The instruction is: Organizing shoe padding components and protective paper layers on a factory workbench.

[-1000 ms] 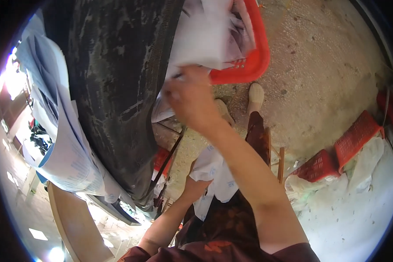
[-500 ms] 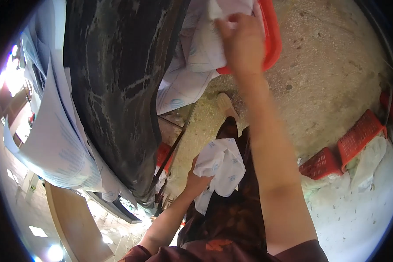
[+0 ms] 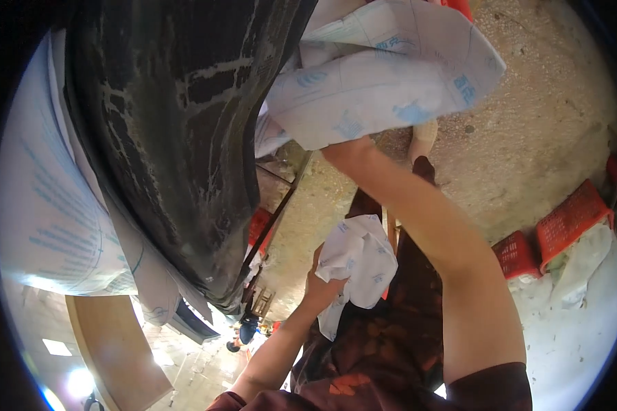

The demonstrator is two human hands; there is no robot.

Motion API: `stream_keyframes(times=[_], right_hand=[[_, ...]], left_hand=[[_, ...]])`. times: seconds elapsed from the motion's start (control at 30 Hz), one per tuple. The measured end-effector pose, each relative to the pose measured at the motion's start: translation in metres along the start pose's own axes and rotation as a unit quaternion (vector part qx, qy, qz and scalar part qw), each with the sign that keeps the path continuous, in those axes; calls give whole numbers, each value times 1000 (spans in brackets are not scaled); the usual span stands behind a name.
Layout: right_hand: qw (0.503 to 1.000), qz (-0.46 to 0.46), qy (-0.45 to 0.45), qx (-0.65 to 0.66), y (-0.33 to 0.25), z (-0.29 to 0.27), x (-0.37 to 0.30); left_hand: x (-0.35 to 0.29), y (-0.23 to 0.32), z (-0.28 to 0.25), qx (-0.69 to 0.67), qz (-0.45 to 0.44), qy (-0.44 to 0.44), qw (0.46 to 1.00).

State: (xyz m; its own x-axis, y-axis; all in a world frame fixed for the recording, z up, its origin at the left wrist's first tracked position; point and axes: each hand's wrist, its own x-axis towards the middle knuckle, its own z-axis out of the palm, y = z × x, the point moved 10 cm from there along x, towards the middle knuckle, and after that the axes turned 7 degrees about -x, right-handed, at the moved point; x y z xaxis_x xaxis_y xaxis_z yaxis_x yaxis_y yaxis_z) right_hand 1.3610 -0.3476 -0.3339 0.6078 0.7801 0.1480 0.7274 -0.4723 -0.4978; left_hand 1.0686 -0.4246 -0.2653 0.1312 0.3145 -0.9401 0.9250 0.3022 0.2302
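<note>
My left hand (image 3: 323, 286) is closed around a crumpled white sheet with small blue print (image 3: 363, 264), held in front of my lap. Further ahead, a large white sheet with blue markings (image 3: 384, 89) spreads out over my right hand (image 3: 346, 152). Only the wrist end of that hand shows; its fingers are hidden beneath the sheet, so I cannot tell whether they grip it. The sheet's right part stands out over the floor, and its left side meets a dark, scuffed surface (image 3: 178, 123).
Large white printed sheets (image 3: 55, 205) hang at the far left, above a curved wooden panel (image 3: 113, 342). Red perforated baskets (image 3: 572, 222) lie at the right beside pale plastic. A red container's edge (image 3: 459, 7) shows at the top. Speckled floor (image 3: 528, 137) stretches ahead.
My right hand has come back from the red container and gone under the large sheet, which now covers most of the container. My left hand keeps the crumpled sheet, slightly farther right in view.
</note>
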Motion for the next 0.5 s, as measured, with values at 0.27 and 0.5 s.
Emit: stream_keyframes(times=[0.27,0.5], right_hand=[[971,-44,10,236,100,50,107],[905,299,122,277,211,-128,111]], left_hand=[[15,-27,-22,50,-7,-3,999],[19,-76,-58,218,14,-41,975]])
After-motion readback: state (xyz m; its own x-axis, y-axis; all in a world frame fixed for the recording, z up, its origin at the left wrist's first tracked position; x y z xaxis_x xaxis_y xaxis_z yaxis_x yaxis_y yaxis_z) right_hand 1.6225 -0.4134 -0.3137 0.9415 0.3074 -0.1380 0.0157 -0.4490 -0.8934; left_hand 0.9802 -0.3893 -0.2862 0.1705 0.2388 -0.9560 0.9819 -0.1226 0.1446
